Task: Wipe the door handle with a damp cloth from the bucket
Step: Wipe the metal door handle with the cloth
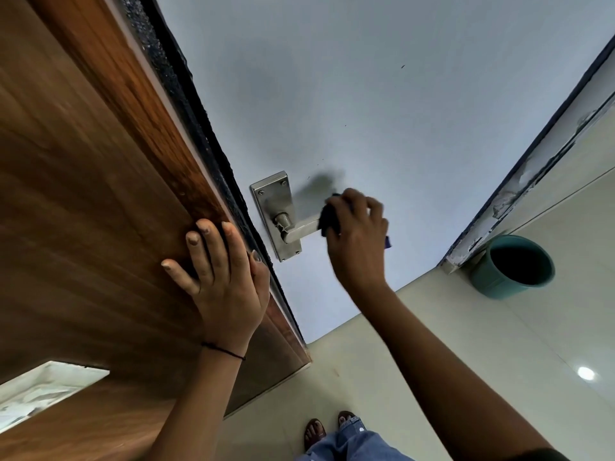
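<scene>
The right hand [357,234] has its grip closed around a dark cloth [329,221], bunched in the fingers and pressed over the far end of the door handle [301,231]. The handle is a steel lever on a tall backplate [271,201], set on the pale grey door [382,94] close to its left edge. The left hand [216,271] holds nothing: it lies flat and spread against the brown wooden surface [83,194] left of the door, the thumb at the dark edge strip [186,94], seemingly steadying the door.

To do this step well, the cloth should wrap the lever fully and slide along its whole length toward the pivot, so top, underside and the rounded neck all get covered. The bare stretch of lever nearer the backplate looks not yet under the cloth. Light, even pressure is likely enough; pushing down hard would turn the lever and shift the door, so the bracing hand matters. The backplate and its screw heads probably want a pass too, with a folded corner worked into the edges.

The bucket [514,264], teal and dark inside, stands on the floor [499,361] to the right, against the foot of a chipped, peeling door frame [519,181]. The floor is glossy pale tile with a lamp's reflection. The person's sandalled feet [329,430] and blue jeans [352,444] show at the bottom edge.
</scene>
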The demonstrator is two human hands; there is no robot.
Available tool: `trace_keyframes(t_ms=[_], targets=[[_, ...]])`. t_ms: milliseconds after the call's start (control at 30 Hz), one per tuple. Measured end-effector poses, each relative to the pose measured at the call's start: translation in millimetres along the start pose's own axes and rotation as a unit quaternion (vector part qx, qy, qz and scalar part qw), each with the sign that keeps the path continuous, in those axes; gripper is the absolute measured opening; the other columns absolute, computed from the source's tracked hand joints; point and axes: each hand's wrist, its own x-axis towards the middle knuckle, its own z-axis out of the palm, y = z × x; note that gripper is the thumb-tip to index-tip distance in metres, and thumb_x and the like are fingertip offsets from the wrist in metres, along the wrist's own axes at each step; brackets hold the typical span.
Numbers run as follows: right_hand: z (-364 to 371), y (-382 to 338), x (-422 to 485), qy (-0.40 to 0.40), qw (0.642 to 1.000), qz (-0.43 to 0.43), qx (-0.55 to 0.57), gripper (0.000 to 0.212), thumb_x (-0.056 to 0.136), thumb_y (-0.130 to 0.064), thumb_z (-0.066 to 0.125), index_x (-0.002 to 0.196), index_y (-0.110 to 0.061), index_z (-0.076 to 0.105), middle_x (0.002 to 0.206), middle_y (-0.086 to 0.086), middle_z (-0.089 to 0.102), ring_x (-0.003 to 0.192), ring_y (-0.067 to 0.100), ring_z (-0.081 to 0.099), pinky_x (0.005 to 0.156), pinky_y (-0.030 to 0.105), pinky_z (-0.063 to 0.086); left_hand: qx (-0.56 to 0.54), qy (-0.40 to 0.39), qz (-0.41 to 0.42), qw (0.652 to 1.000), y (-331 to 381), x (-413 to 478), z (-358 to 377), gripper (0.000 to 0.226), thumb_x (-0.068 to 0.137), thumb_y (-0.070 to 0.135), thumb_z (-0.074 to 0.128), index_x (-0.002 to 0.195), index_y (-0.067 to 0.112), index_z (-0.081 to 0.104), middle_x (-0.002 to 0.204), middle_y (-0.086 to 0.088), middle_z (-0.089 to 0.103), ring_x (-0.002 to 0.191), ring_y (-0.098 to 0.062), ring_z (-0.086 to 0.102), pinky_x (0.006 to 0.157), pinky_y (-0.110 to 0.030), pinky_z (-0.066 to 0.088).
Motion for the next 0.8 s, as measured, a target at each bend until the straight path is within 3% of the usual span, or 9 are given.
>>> trace_keyframes(t_ms=[100, 167, 233, 333, 400, 467, 567, 633, 800], targets=[[1.6, 9.9, 8.6, 0.012, 0.994, 0.087, 0.061, 0.033, 0.085, -0.007, 0.05, 0.115, -0.015, 0.061, 0.129, 0.004, 0.052, 0.114, 0.03, 0.043, 0.081, 0.038, 0.044, 0.0, 0.0, 0.0, 1.0, -0.3, -1.0, 0.3, 0.076, 0.092, 0.024, 0.039, 0.152, 0.01, -0.006, 0.159, -0.006, -0.023, 0.147, -0.019, -0.02, 0.116, -0.046, -0.017], [3.0, 10.9, 10.3, 0.01, 0.966, 0.187, 0.179, 0.038, 0.086, -0.003, 0.044, 0.12, -0.015, 0.056, 0.132, 0.003, 0.045, 0.115, 0.026, 0.04, 0.081, 0.021, 0.047, -0.002, 0.0, -0.001, 1.0, -0.9, -0.6, 0.2, 0.076, 0.093, 0.024, 0.04, 0.152, 0.01, -0.006, 0.159, -0.005, -0.022, 0.147, -0.019, -0.02, 0.116, -0.046, -0.017], [5.1, 9.6, 8.2, -0.016, 0.906, 0.288, 0.31, 0.039, 0.087, 0.0, 0.039, 0.121, -0.016, 0.052, 0.13, 0.003, 0.043, 0.116, 0.022, 0.041, 0.087, 0.015, 0.044, -0.003, 0.0, 0.002, 1.0, -1.2, -0.4, -0.6, 0.076, 0.093, 0.024, 0.04, 0.152, 0.01, -0.006, 0.159, -0.006, -0.022, 0.147, -0.019, -0.02, 0.116, -0.045, -0.017], [12.2, 0.7, 1.9, -0.033, 0.788, 0.403, 0.463, 0.037, 0.086, 0.002, 0.037, 0.11, -0.018, 0.057, 0.118, 0.006, 0.056, 0.108, 0.024, 0.055, 0.094, 0.036, 0.048, -0.003, 0.0, 0.004, 1.0, -1.3, -0.8, -0.3, 0.077, 0.092, 0.024, 0.041, 0.152, 0.01, -0.006, 0.159, -0.006, -0.022, 0.147, -0.019, -0.02, 0.116, -0.046, -0.017], [18.1, -10.1, -5.2, -0.041, 0.715, 0.435, 0.546, 0.042, 0.085, 0.007, 0.036, 0.114, -0.012, 0.06, 0.108, 0.009, 0.063, 0.099, 0.024, 0.06, 0.094, 0.039, 0.05, -0.002, 0.0, 0.006, 1.0, -1.6, -0.8, -0.7, 0.079, 0.091, 0.024, 0.042, 0.152, 0.01, -0.006, 0.159, -0.006, -0.022, 0.147, -0.019, -0.02, 0.116, -0.046, -0.017], [23.9, -22.5, -15.2, -0.052, 0.678, 0.431, 0.593, 0.042, 0.085, 0.011, 0.035, 0.109, -0.011, 0.062, 0.101, 0.01, 0.065, 0.094, 0.024, 0.061, 0.091, 0.039, 0.051, -0.003, -0.002, 0.01, 1.0, -2.1, -0.7, -0.9, 0.08, 0.09, 0.024, 0.044, 0.152, 0.009, -0.006, 0.159, -0.006, -0.022, 0.147, -0.02, -0.02, 0.116, -0.046, -0.016], [34.0, -37.3, -28.7, -0.071, 0.683, 0.411, 0.599, 0.044, 0.082, 0.015, 0.037, 0.101, -0.013, 0.065, 0.099, 0.008, 0.067, 0.094, 0.024, 0.062, 0.091, 0.038, 0.052, 0.004, -0.006, 0.016, 1.0, -3.4, -1.4, -0.3, 0.082, 0.089, 0.024, 0.046, 0.152, 0.009, -0.004, 0.159, -0.007, -0.021, 0.147, -0.021, -0.019, 0.116, -0.047, -0.015], [41.6, -41.5, -33.5, -0.078, 0.705, 0.405, 0.577, 0.047, 0.082, 0.014, 0.041, 0.102, -0.02, 0.066, 0.102, 0.003, 0.068, 0.098, 0.022, 0.062, 0.096, 0.038, 0.053, 0.009, -0.005, 0.018, 1.0, -3.9, -1.8, 0.6, 0.082, 0.089, 0.024, 0.047, 0.152, 0.009, -0.003, 0.159, -0.007, -0.02, 0.147, -0.021, -0.018, 0.116, -0.047, -0.015], [51.7, -49.2, -33.5, -0.049, 0.77, 0.395, 0.499, 0.037, 0.081, 0.005, 0.054, 0.112, -0.013, 0.061, 0.117, 0.01, 0.063, 0.106, 0.027, 0.061, 0.096, 0.037, 0.054, 0.017, -0.008, 0.016, 1.0, -3.2, -1.8, -0.1, 0.082, 0.089, 0.024, 0.048, 0.152, 0.009, -0.003, 0.159, -0.008, -0.02, 0.148, -0.021, -0.017, 0.116, -0.047, -0.015]])
